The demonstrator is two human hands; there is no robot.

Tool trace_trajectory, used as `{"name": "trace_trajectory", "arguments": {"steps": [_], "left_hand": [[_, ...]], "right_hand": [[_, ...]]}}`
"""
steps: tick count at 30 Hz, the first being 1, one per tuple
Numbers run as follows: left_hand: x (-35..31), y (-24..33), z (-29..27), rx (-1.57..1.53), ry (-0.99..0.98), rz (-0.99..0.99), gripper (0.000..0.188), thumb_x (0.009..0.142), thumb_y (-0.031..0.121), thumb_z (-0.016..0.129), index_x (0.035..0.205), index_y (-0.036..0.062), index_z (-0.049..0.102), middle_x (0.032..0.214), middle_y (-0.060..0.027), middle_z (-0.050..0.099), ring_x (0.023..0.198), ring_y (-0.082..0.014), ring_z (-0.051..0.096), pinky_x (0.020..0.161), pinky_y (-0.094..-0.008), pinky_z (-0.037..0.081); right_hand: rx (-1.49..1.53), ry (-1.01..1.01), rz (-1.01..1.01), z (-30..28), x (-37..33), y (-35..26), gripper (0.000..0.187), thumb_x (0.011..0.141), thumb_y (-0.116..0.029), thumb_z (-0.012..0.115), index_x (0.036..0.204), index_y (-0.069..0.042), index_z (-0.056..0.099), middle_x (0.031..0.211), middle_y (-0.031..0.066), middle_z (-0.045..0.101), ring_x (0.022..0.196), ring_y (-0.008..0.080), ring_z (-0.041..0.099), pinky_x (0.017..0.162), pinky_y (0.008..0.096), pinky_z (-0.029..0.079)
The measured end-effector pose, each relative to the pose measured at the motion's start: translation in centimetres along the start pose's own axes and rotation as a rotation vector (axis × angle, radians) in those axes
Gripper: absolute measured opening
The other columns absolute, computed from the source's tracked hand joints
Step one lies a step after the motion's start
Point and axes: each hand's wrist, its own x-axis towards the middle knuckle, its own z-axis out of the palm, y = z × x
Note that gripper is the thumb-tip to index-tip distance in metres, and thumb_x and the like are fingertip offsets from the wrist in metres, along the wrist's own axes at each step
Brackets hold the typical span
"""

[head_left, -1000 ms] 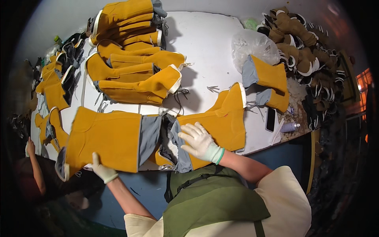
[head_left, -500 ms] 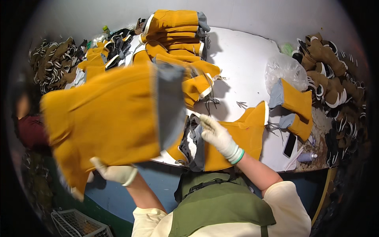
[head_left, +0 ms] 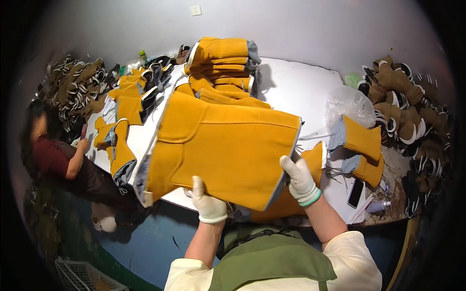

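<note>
I hold a large yellow suede boot upper (head_left: 228, 145) with a grey lining edge up over the white table (head_left: 301, 92). My left hand (head_left: 208, 201), in a white glove, grips its lower edge from below. My right hand (head_left: 299, 179), also gloved, grips its right grey-lined end. Another yellow upper (head_left: 310, 162) lies flat on the table under and behind the lifted piece.
A tall stack of yellow uppers (head_left: 221, 60) stands at the table's back. More yellow pieces (head_left: 124, 102) lie at left, two more (head_left: 361, 145) at right beside a plastic bag (head_left: 347, 104). Brown shoe parts (head_left: 403, 111) pile at far right. Another person (head_left: 53, 155) sits at left.
I picked the yellow upper up from the table's front edge, swung it up and turned it flat in front of me; my right hand left the other piece and took its right end.
</note>
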Motion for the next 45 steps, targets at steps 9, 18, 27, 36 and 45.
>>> {"name": "trace_trajectory", "arguments": {"steps": [9, 18, 27, 36, 45], "left_hand": [[-1.1, -5.4, -5.9, 0.303, -0.263, -0.283, 0.045, 0.101, 0.032, 0.05, 0.137, 0.0057, 0.045, 0.139, -0.0095, 0.05, 0.128, -0.0286, 0.047, 0.108, -0.0449, 0.038], [1.3, -1.2, -10.4, 0.132, -0.121, -0.079, 0.061, 0.088, 0.023, 0.068, 0.142, 0.0113, 0.042, 0.139, -0.0066, 0.05, 0.128, -0.0258, 0.048, 0.108, -0.0441, 0.037], [4.6, 1.1, -9.2, 0.974, -0.048, 0.541, 0.085, 0.067, 0.008, 0.079, 0.142, 0.0074, 0.039, 0.154, -0.0152, 0.026, 0.14, -0.0321, 0.03, 0.114, -0.0425, 0.029], [6.0, 3.1, -6.9, 1.753, -0.502, 0.752, 0.047, 0.067, 0.008, 0.078, 0.11, 0.0043, 0.059, 0.119, -0.0155, 0.058, 0.117, -0.0372, 0.051, 0.101, -0.0458, 0.039], [6.1, 2.1, -6.6, 1.391, -0.536, 0.495, 0.031, 0.068, 0.005, 0.076, 0.092, 0.0057, 0.057, 0.096, -0.01, 0.061, 0.096, -0.0307, 0.058, 0.094, -0.0431, 0.042]], "right_hand": [[0.107, 0.295, -0.036, -2.9, -1.3, 0.9, 0.02, 0.092, -0.017, 0.064, 0.104, -0.001, 0.065, 0.094, 0.0017, 0.064, 0.082, 0.0103, 0.058, 0.077, 0.0263, 0.046], [0.289, 0.294, -0.096, -8.2, -2.7, 2.8, 0.042, 0.098, -0.021, 0.056, 0.133, 0.001, 0.047, 0.125, 0.0141, 0.059, 0.11, 0.0248, 0.062, 0.091, 0.0378, 0.053], [0.347, 0.315, -0.016, -8.6, -2.6, 4.0, 0.046, 0.099, -0.027, 0.055, 0.135, 0.001, 0.046, 0.13, 0.0125, 0.057, 0.114, 0.025, 0.059, 0.095, 0.0389, 0.05], [0.324, 0.346, -0.07, -10.0, -3.4, 4.7, 0.048, 0.101, -0.03, 0.05, 0.138, -0.001, 0.043, 0.135, 0.0125, 0.053, 0.121, 0.0265, 0.054, 0.103, 0.041, 0.044], [0.433, 0.326, -0.059, -10.9, -5.3, 5.0, 0.049, 0.101, -0.031, 0.048, 0.14, -0.002, 0.041, 0.138, 0.0129, 0.05, 0.124, 0.028, 0.051, 0.104, 0.0434, 0.043]]}}
